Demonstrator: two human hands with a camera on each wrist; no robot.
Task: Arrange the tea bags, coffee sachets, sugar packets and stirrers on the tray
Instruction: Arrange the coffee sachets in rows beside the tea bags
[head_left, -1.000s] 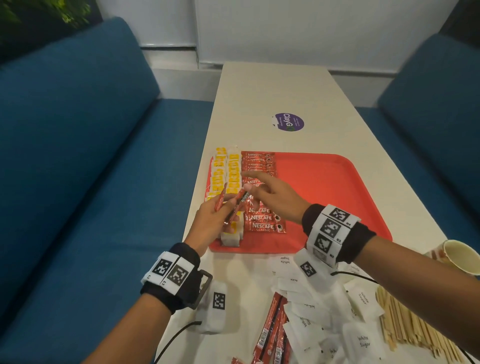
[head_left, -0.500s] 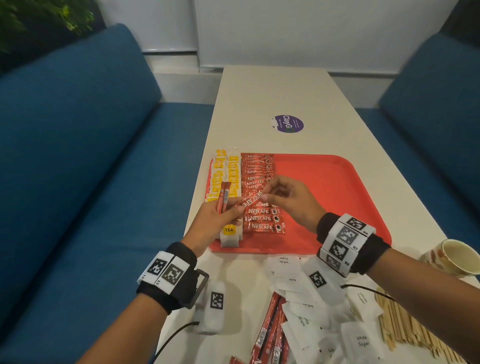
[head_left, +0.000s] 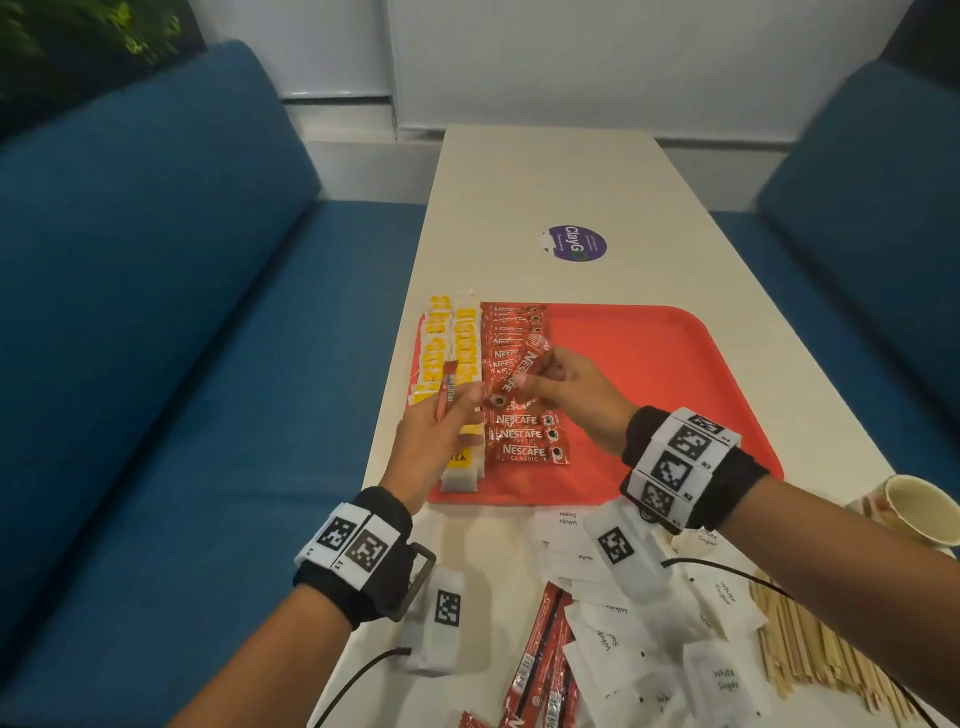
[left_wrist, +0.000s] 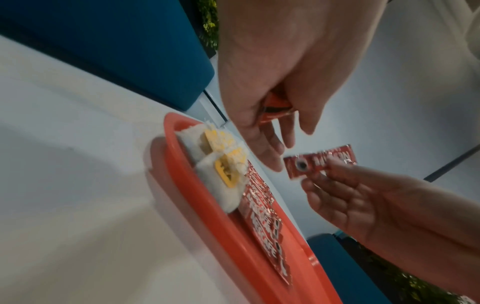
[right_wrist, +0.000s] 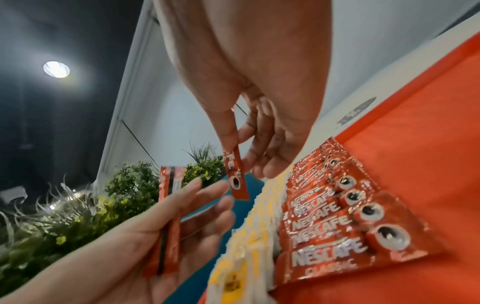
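The red tray holds a column of yellow-tagged tea bags at its left edge and a row of red Nescafe coffee sachets beside them. Above that row my right hand pinches one coffee sachet between thumb and fingers, tilted and clear of the tray; it shows again as the pinched sachet. My left hand hovers over the tea bags and grips another sachet, seen back side up as the held sachet. The two hands are close but apart.
On the table in front of the tray lie several white sugar packets, loose coffee sachets and a heap of wooden stirrers. A paper cup stands at the right edge. Blue sofas flank the table.
My right hand left the tray row, took hold of one sachet at my left hand's fingertips and drew it free. The left hand keeps its other sachet.
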